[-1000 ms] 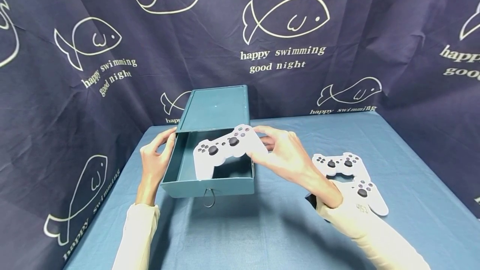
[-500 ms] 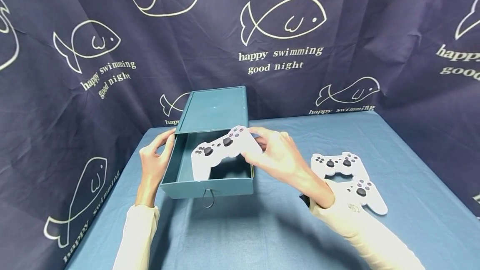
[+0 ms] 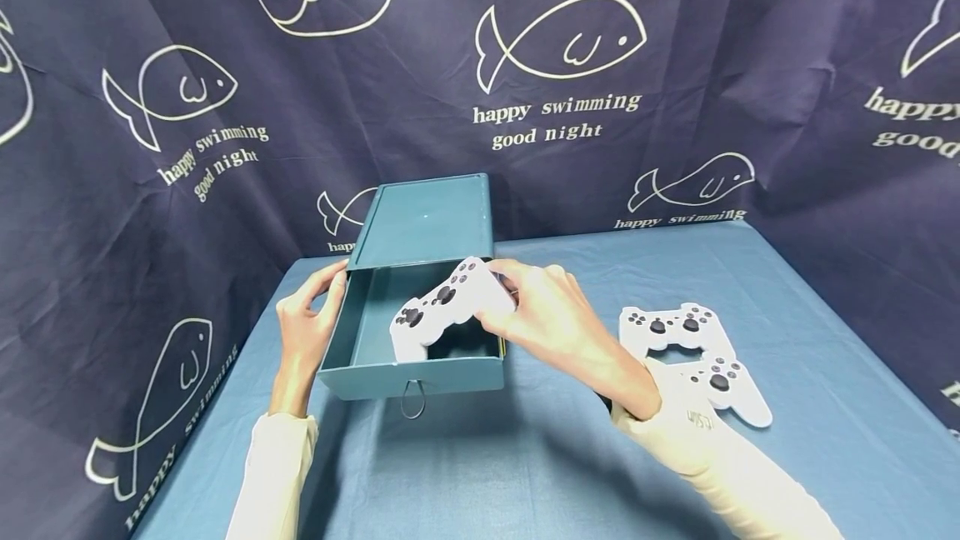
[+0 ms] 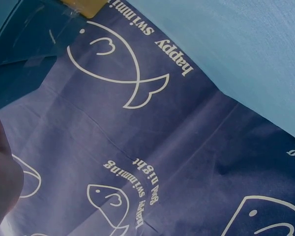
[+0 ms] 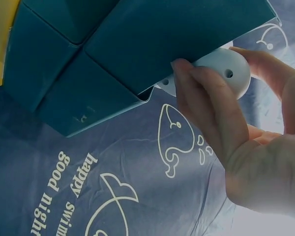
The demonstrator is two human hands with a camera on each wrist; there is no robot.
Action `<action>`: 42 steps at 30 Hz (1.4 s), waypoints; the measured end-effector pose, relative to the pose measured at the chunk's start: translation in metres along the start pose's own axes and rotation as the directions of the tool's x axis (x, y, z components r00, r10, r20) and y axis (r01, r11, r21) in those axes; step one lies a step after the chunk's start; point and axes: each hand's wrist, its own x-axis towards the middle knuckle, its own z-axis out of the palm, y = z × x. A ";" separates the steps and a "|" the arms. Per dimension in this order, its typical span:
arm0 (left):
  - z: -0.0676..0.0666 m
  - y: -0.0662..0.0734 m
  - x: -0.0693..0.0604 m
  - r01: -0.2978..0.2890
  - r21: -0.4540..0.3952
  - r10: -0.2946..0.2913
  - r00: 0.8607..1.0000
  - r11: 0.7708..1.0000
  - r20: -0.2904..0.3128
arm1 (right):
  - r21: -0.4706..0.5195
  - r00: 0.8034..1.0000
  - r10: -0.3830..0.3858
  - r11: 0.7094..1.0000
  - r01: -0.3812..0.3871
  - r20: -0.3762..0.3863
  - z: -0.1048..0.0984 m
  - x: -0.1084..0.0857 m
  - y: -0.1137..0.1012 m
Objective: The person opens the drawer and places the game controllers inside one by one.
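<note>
A teal drawer box [image 3: 426, 227] has its drawer [image 3: 450, 377] pulled out toward me, with a small wire loop handle on the front. My left hand [image 3: 305, 319] touches the box's left side near its front corner, thumb and index finger against it. My right hand [image 3: 551, 307] grips a white game controller [image 3: 461, 302] by its right handle. That controller slants down over the drawer, its left end inside near the front wall. In the right wrist view, fingertips and thumb pinch the white handle [image 5: 225, 71] beside the teal drawer wall.
Two more white game controllers lie on the blue tablecloth [image 3: 465, 465] at right: one farther back [image 3: 678, 332], another nearer [image 3: 738, 390], partly covered by my right forearm. A yellow panel [image 5: 0, 39] shows beside the teal box in the right wrist view. Dark blue fish-print curtain [image 3: 555, 190] hangs behind.
My right hand has moved left and slightly down. The controller in it has shifted with it and tilts more steeply into the drawer. My left hand has stayed at the box's side.
</note>
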 end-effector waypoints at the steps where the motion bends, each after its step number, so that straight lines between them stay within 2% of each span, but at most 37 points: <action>1: 0.000 0.000 0.000 0.002 0.000 -0.002 1.000 1.000 0.001 | 0.000 1.000 0.001 1.000 -0.001 0.002 0.000 0.000 0.000; 26: -0.002 -0.002 -0.001 0.019 0.016 -0.019 1.000 1.000 0.018 | -0.056 0.996 -0.089 0.995 0.088 -0.017 0.004 0.003 -0.008; 35: 0.001 -0.003 -0.001 0.022 0.033 -0.021 1.000 0.999 -0.012 | -0.070 0.994 -0.106 0.992 0.105 -0.020 0.010 0.004 -0.008; 42: 0.000 -0.002 -0.001 0.030 0.028 -0.030 1.000 0.999 -0.009 | -0.063 0.994 -0.108 0.992 0.107 -0.013 0.013 0.003 -0.008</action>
